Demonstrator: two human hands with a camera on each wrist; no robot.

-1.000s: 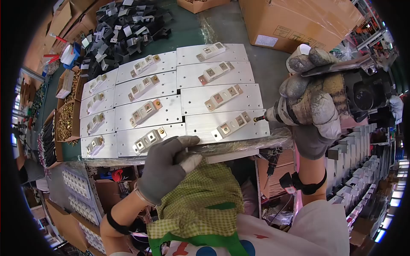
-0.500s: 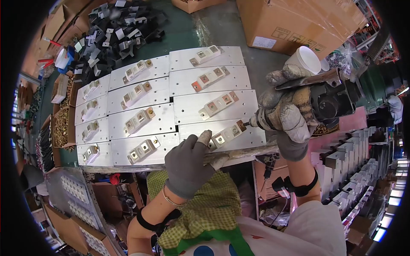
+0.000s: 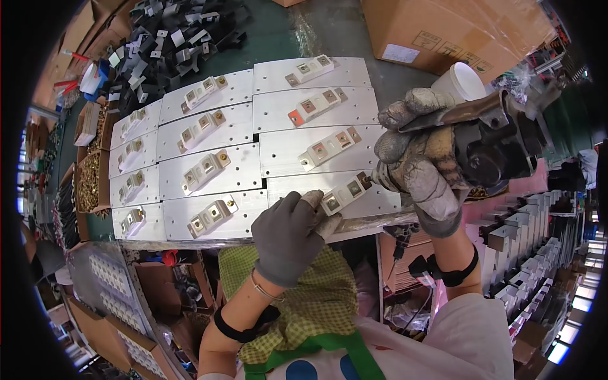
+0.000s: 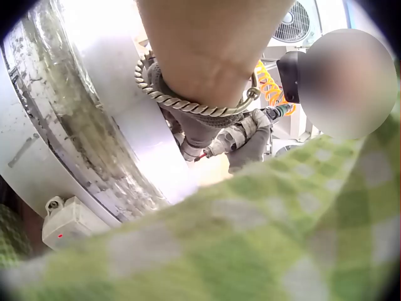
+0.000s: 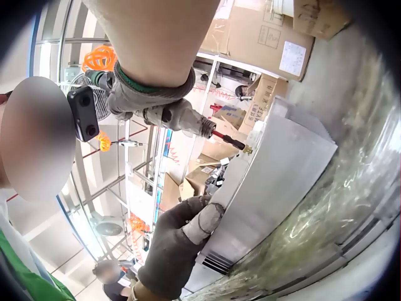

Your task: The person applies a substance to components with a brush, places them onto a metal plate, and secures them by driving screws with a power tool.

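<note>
In the head view my left hand [image 3: 289, 237], in a grey glove, pinches the near end of a white terminal block [image 3: 342, 197] on the front right metal plate [image 3: 288, 185]. My right hand [image 3: 423, 158] grips a dark power driver [image 3: 491, 152]. The driver's tip meets the block's far end, where a brown tab shows. From the right wrist view, the red and black bit [image 5: 229, 140] reaches a small brass piece [image 5: 248, 150] at the plate's edge, and the left hand [image 5: 178, 241] lies along the plate. In the left wrist view the left hand is mostly hidden behind the wrist.
Rows of plates with white blocks [image 3: 201, 131] cover the bench. Black brackets [image 3: 171, 47] are heaped at the back left, beside a box of brass parts [image 3: 93, 180]. A large carton [image 3: 443, 31] and a white cup [image 3: 461, 82] stand at the back right.
My left hand has moved right from the plate's left corner and now holds the block's end. The right hand and driver have shifted left, and the bit has come to the block's tab.
</note>
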